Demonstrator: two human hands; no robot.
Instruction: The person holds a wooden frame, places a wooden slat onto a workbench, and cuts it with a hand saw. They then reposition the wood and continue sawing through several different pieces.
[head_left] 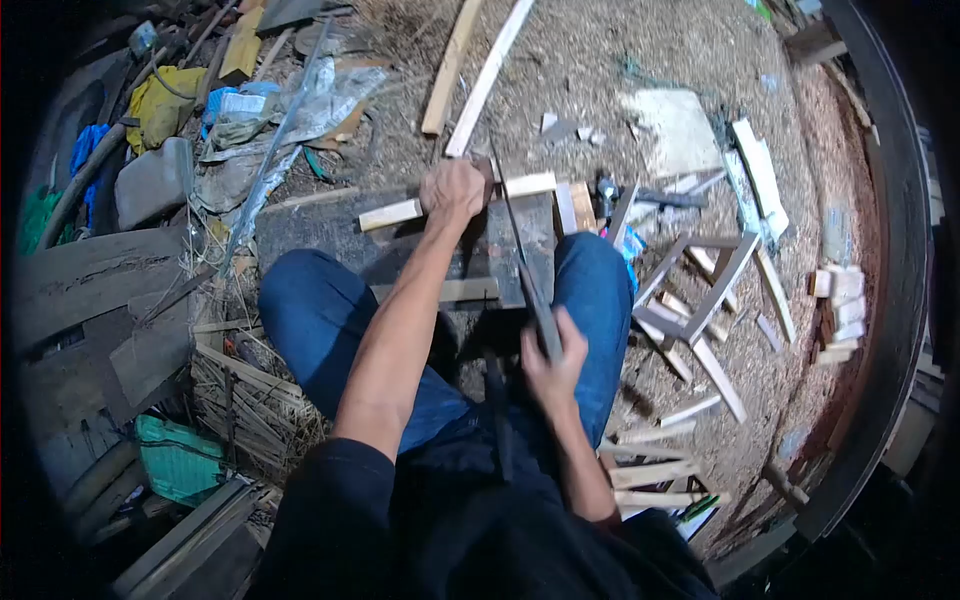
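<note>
My left hand (455, 190) is closed over a dark brown block (489, 178) and presses on a pale wooden strip (530, 185) that lies across a dark board (300, 228). In my right hand (556, 362) is the handle of a long, thin saw (523, 262). Its blade points away from me and crosses the strip just right of the block. The fingers of my left hand are partly hidden. A second wooden strip (460, 290) lies on the near side of the board, between my knees.
Two long strips (452, 68) lie ahead on shavings. At the right are a wooden frame (722, 290), loose sticks and stacked small blocks (848, 305). A hammer-like tool (665, 198) lies past my right knee. At the left are a plastic jug (155, 185), rags and a green crate (180, 460).
</note>
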